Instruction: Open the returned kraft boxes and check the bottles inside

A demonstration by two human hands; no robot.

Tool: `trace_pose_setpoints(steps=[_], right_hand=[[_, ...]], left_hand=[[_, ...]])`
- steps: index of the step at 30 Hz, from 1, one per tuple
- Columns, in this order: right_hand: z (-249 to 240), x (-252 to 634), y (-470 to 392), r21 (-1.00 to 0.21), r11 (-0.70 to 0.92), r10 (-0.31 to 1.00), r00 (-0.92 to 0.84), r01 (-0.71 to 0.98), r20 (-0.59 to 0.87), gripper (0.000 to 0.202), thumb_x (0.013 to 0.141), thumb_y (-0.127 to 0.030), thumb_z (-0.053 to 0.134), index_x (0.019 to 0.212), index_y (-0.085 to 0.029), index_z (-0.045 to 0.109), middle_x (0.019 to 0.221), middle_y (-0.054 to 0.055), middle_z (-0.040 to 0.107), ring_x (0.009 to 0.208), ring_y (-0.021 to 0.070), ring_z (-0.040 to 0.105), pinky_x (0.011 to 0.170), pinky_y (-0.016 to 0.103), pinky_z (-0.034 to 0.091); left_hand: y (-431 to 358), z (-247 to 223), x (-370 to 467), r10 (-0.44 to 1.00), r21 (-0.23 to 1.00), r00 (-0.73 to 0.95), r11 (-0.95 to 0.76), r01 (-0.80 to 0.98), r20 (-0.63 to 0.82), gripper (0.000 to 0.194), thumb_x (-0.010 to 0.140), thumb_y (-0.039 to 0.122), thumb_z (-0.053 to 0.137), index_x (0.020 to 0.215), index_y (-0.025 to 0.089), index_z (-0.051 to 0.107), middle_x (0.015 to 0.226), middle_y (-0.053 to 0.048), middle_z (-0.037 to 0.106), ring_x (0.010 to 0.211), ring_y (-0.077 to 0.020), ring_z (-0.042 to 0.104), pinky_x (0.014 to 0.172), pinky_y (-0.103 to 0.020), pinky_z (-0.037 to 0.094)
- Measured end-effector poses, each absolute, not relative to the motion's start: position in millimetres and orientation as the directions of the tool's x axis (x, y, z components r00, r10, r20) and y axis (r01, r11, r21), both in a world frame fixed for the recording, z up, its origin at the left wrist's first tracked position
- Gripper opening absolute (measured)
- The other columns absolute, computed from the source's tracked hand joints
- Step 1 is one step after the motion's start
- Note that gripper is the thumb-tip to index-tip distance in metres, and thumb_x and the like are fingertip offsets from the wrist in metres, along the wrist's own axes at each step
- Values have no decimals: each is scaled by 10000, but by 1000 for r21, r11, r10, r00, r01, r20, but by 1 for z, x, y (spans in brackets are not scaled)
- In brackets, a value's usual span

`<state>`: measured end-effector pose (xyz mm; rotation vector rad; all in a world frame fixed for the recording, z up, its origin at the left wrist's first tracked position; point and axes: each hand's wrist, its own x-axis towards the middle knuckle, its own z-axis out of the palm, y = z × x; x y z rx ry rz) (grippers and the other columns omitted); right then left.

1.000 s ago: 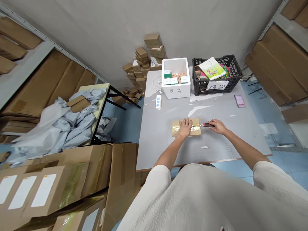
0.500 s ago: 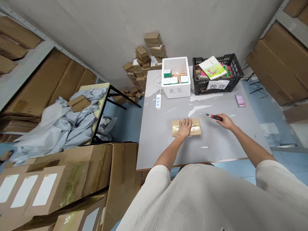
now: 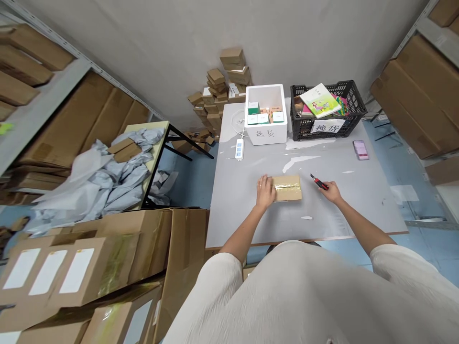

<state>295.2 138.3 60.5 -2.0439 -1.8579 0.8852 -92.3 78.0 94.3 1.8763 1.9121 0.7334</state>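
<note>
A small cardboard box (image 3: pixel 289 188) with shiny clear tape along its top lies flat on the grey table (image 3: pixel 236 210). My left hand (image 3: pixel 266 191) grips its left end, fingers bent over the edge and a ring on one finger. In my right hand (image 3: pixel 331 192) is a red and black utility knife (image 3: pixel 320 182). Its blade points up and left, just off the box's right end and apart from it. The palm side of both hands is hidden.
Along the table's back stand a white foam box (image 3: pixel 267 135) of small cartons and a black crate (image 3: pixel 328 114) holding books. A power strip (image 3: pixel 239 149) and a pixelated pink item (image 3: pixel 360 150) lie on the table. Large cartons (image 3: pixel 143 248) are at the left.
My left hand has slid from the top of the box to its left end. My right hand has moved slightly left with the knife, now angled more steeply.
</note>
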Motion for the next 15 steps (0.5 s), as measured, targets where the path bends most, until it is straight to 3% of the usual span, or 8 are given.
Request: trace_pose_setpoints(steps=[3, 6, 9, 15], right_hand=[[48, 299, 130, -444, -227, 937, 70, 867, -342, 444, 875, -424, 731, 1262, -209, 771, 1205, 128, 697, 1157, 308, 689, 997, 380, 551], [37, 302, 123, -325, -258, 910, 116, 910, -399, 433, 881, -417, 727, 1270, -229, 759, 1269, 142, 678, 1204, 330, 670, 946, 386, 559], [27, 302, 116, -223, -277, 883, 156, 935, -442, 435, 900, -391, 705, 1301, -223, 721, 1331, 166, 641, 1269, 350, 631, 939, 408, 561], [8, 301, 103, -144, -295, 856, 195, 944, -480, 419, 894, -344, 681, 1288, -204, 652, 1331, 185, 608, 1274, 373, 602, 1002, 486, 542]], left_hand=[[59, 88, -119, 952, 712, -305, 185, 678, 43, 553, 1028, 309, 527, 1568, 198, 495, 1612, -185, 529, 1533, -329, 479, 1301, -564, 361], [44, 79, -132, 881, 796, -455, 367, 481, -131, 550, 1016, 377, 592, 1533, 202, 527, 1481, -182, 606, 1290, -300, 660, 1149, -506, 525], [36, 72, -133, 881, 839, -426, 384, 386, -207, 534, 974, 396, 680, 1464, 199, 601, 1388, -163, 645, 1144, -266, 711, 1005, -432, 600], [34, 65, -130, 906, 856, -386, 334, 395, -175, 598, 879, 219, 718, 1470, 228, 627, 1368, -140, 637, 1161, -261, 696, 995, -421, 613]])
